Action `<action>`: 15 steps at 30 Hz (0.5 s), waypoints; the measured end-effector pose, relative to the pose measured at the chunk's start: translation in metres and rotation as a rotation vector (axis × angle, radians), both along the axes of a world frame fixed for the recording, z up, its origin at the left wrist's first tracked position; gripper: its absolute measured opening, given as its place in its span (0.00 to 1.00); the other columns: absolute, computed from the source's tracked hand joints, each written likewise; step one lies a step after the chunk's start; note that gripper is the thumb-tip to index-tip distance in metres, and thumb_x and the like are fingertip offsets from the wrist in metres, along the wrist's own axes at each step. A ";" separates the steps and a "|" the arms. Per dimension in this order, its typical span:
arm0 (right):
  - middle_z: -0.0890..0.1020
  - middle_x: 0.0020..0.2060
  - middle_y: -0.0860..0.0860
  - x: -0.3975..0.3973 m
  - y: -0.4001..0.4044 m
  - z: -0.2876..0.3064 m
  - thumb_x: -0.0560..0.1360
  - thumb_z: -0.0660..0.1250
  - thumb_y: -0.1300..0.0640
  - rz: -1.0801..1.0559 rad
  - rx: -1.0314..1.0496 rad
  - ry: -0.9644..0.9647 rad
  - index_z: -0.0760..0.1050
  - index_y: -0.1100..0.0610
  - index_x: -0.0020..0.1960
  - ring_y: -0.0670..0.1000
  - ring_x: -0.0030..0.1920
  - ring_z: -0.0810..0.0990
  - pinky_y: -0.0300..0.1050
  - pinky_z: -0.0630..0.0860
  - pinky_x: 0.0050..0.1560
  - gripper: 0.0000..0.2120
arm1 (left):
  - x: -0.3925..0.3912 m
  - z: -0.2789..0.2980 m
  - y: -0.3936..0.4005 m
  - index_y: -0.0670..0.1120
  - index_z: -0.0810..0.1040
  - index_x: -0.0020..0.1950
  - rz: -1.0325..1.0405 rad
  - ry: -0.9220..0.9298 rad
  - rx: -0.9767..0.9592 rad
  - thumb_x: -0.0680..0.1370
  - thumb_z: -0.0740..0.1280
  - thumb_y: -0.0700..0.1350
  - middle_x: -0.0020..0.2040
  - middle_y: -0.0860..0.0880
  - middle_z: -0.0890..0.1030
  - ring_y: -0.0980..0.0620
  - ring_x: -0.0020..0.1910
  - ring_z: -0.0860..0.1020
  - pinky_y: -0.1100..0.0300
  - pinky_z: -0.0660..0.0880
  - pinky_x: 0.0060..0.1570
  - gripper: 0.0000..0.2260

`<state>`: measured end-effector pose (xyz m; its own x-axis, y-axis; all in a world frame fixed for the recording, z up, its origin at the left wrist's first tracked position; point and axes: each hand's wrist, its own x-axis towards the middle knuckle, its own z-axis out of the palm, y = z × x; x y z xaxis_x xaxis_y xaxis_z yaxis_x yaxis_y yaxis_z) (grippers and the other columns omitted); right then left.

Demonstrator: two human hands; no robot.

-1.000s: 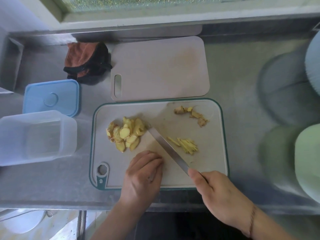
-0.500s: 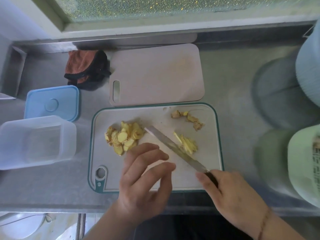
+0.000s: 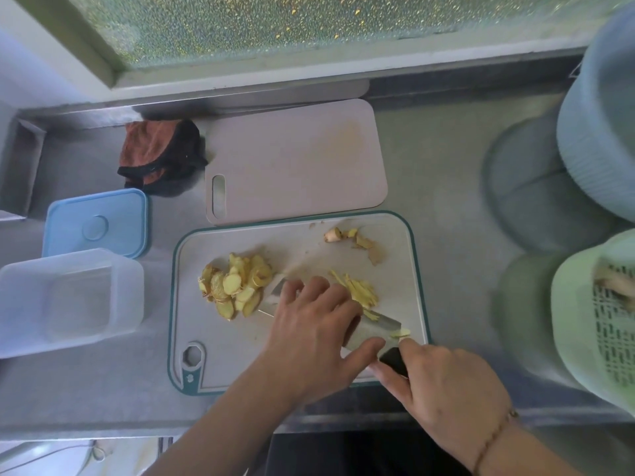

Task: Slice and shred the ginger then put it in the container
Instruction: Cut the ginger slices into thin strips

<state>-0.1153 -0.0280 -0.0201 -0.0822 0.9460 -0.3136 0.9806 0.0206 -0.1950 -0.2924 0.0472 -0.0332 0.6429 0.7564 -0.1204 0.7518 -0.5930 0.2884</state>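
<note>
You are partway through: a heap of ginger slices (image 3: 237, 286) lies on the left half of the cutting board (image 3: 220, 359), and only a small pile of ginger shreds (image 3: 357, 290) sits toward the right, with a few strands stuck on the blade. Trimmed peel scraps (image 3: 357, 240) lie at the far right corner of the board. Most of the slices look not yet shredded, and the clear container (image 3: 68, 300) on the tabletop (image 3: 443, 187) left of the board holds no ginger yet, its blue lid (image 3: 96, 223) lying just behind it. So, by my reading, the slicing is mostly done, the shredding barely begun, the transfer untouched.

Your right hand (image 3: 443, 389) has its grip clamped round the black handle of the knife (image 3: 374, 331), whose blade lies flat-ish across the board between slices and shreds. Your left hand (image 3: 312, 334) lies over the blade with fingers spread and fairly straight, the fingertips near the slices and the thumb reaching toward the handle; it grasps nothing that you can see, though whether the palm presses the blade is hidden
</note>
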 end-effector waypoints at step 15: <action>0.67 0.15 0.50 0.001 -0.001 -0.003 0.73 0.50 0.33 0.058 0.148 -0.031 0.68 0.54 0.27 0.51 0.11 0.64 0.34 0.49 0.23 0.28 | 0.013 0.000 -0.002 0.53 0.83 0.49 -0.008 -0.221 -0.033 0.80 0.62 0.52 0.48 0.57 0.81 0.53 0.50 0.76 0.56 0.70 0.50 0.11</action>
<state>-0.1140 -0.0287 -0.0235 -0.1305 0.9759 -0.1746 0.9824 0.1035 -0.1557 -0.2791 0.0455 -0.0334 0.6625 0.7491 -0.0001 0.6632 -0.5865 0.4650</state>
